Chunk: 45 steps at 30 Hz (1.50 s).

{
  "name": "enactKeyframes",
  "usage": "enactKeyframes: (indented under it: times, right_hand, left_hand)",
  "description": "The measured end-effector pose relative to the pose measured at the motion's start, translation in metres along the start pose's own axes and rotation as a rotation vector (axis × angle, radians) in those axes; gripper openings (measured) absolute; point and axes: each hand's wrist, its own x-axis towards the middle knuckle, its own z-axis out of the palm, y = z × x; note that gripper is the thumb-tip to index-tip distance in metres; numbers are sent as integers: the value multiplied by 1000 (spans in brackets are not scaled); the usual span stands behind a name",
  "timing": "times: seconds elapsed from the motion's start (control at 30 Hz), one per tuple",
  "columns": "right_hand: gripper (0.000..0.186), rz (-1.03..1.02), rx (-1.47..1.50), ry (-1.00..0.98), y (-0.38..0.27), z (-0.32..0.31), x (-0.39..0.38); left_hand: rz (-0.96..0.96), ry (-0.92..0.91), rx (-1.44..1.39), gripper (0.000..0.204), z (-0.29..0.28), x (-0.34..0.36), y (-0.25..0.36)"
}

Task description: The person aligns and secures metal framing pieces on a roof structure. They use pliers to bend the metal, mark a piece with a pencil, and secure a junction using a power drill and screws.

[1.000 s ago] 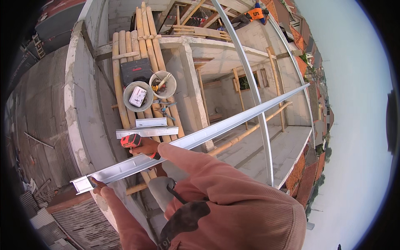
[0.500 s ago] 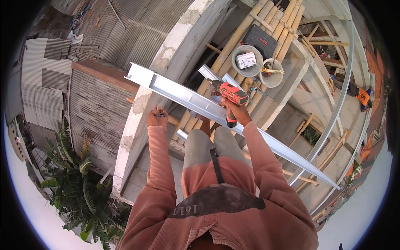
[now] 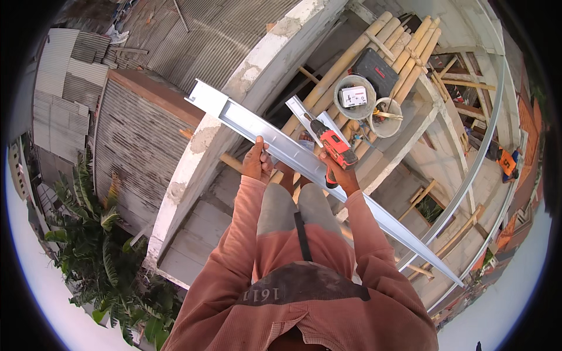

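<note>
A long silver metal channel (image 3: 293,151) slants across in front of me, from the concrete beam at upper left down to the lower right. My left hand (image 3: 256,162) is at its near edge, fingers drawn together with the index finger raised against the metal. Whatever small thing the fingers may hold is too small to make out. My right hand (image 3: 345,177) grips a red and black cordless drill (image 3: 336,149) by its handle, above the channel. The drill's nose points up and left, apart from the metal near my left hand.
Beyond the channel, bamboo poles (image 3: 329,69) carry a bucket with a white box (image 3: 353,97), a second bucket (image 3: 379,126) and a black tool case (image 3: 374,72). The rough concrete beam (image 3: 196,146) runs along my left, with drops beside it. Another person in orange (image 3: 507,162) is far right.
My left hand has moved up and right, from beside the beam to the channel's edge. The drill has shifted slightly right and down, still in my right hand. The whole view has turned a little.
</note>
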Motion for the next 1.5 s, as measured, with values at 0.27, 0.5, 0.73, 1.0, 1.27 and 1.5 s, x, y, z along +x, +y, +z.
enactKeyframes:
  times: [0.27,0.5,0.73,1.0,1.27,1.5]
  right_hand:
    - [37,11,82,-72,-42,-12,-46]
    - [34,39,207,-155,-81,-10,-79]
    - [38,61,67,-284,-102,-14,-85]
    - [49,-76,82,-288,-59,0,-86]
    - [55,59,78,-327,-87,6,-97]
    - [75,-522,-165,-142,-76,13,-108]
  left_hand:
    - [32,-181,-186,28,15,11,-9]
    - [32,-214,-170,27,33,19,-19]
    - [-26,-277,-228,41,39,30,-34]
    - [-68,-210,-75,26,27,16,-18]
    - [-52,-131,157,17,17,11,-2]
    - [-94,-51,120,18,8,19,-14]
